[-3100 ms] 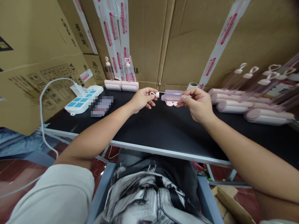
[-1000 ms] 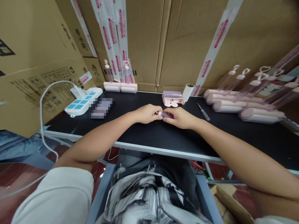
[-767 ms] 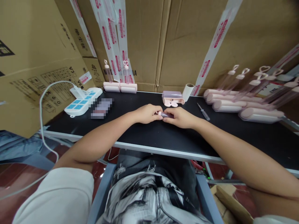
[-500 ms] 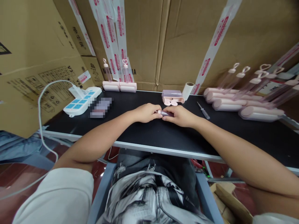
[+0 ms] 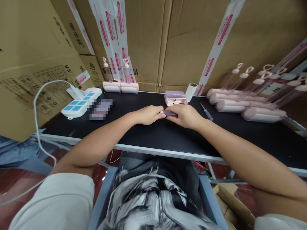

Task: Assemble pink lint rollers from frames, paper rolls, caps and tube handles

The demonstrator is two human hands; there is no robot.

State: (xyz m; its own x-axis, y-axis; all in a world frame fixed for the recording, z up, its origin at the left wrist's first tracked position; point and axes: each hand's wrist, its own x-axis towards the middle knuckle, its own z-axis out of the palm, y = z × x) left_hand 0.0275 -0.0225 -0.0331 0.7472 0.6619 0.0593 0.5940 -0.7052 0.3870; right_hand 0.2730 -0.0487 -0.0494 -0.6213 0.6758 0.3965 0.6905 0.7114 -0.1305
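I note the left hand [image 5: 150, 115] and right hand [image 5: 187, 115] lower and close together; the pink cap [image 5: 161, 112], previously apart from the purple tube [image 5: 170, 113], is at its end. Screwdriver [image 5: 206, 111] comes into view.

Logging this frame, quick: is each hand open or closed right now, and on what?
Left hand: closed, fingertips pinching the pink cap.
Right hand: closed, holding the tube.

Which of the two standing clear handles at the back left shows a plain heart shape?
The right handle: its top is plainly a heart, while the left handle looks narrower there.
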